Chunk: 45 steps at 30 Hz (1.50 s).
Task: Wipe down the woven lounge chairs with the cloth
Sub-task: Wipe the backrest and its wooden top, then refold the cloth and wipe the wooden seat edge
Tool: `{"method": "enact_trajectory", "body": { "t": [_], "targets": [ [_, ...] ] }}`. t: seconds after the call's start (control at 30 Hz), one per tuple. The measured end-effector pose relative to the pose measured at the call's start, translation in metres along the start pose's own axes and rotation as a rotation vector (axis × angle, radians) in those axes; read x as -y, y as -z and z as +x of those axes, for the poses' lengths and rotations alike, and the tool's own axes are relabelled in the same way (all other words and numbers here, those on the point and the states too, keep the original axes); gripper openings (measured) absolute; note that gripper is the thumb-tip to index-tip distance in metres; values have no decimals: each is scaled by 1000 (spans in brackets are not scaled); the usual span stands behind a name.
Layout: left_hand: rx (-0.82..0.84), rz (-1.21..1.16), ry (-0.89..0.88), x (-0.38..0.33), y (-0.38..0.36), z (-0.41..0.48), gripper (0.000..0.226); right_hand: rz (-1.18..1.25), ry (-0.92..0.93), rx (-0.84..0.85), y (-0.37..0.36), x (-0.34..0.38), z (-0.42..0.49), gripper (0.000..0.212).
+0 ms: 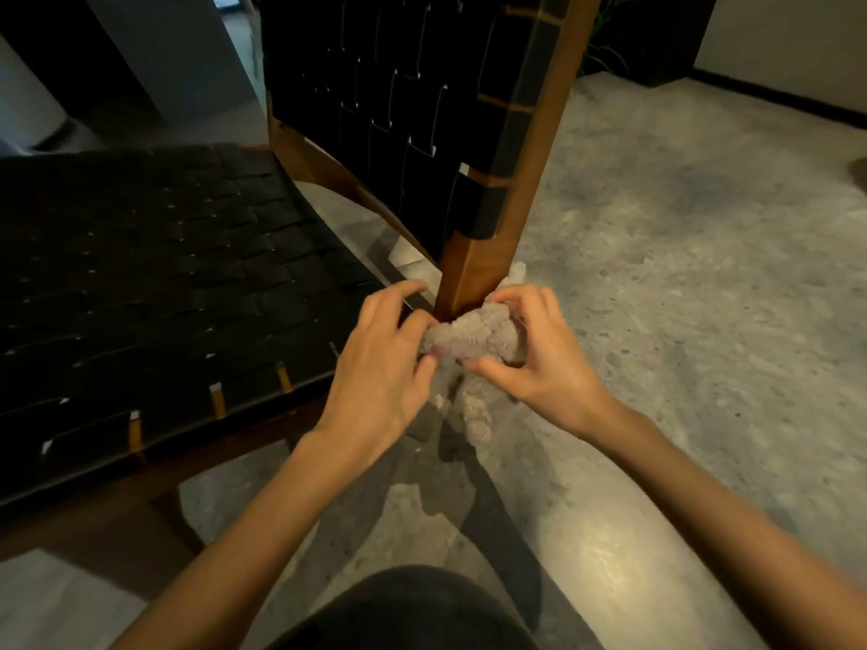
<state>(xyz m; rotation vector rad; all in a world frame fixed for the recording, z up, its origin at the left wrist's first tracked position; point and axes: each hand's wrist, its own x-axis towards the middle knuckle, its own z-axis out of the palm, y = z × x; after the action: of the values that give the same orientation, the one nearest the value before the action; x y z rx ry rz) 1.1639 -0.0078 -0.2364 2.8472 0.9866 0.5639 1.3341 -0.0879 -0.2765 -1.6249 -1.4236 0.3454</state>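
A lounge chair with black woven straps on a brown wooden frame fills the left and top; its seat [155, 293] lies at the left and its backrest [403, 110] rises at the top centre. A fluffy beige cloth [474, 335] is bunched at the foot of the backrest's wooden side rail [492, 255]. My left hand [384, 363] grips the cloth from the left, thumb and fingers curled into it. My right hand [539, 349] pinches the cloth from the right, fingers arched over the top. A loose tail of the cloth hangs below both hands.
A speckled grey concrete floor [694, 283] spreads to the right and below. A dark baseboard and pale wall [797, 49] close the far right. My dark-clothed knee [413, 612] shows at the bottom centre. A plant stands dimly behind the chair at the top right.
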Motion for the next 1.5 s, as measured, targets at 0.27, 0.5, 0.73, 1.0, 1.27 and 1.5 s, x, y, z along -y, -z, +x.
{"method": "enact_trajectory", "body": {
  "t": [0.27,0.5,0.73,1.0,1.27,1.5],
  "targets": [
    [-51,-277,200,44,46,-4,20,-258,312,37,2,38,31,34],
    [88,-241,446,85,89,-17,18,-226,377,333,-47,67,75,36],
    [195,-39,623,106,144,-59,19,-241,470,560,-100,108,78,44],
    [-174,296,787,111,204,-179,26,-203,822,653,-183,221,60,49],
    [-449,235,1129,135,206,-243,13,-213,1050,593,-235,286,46,44],
    [-637,-123,1417,111,188,-218,32,-179,1062,609,-225,278,47,47]
  ]
}}
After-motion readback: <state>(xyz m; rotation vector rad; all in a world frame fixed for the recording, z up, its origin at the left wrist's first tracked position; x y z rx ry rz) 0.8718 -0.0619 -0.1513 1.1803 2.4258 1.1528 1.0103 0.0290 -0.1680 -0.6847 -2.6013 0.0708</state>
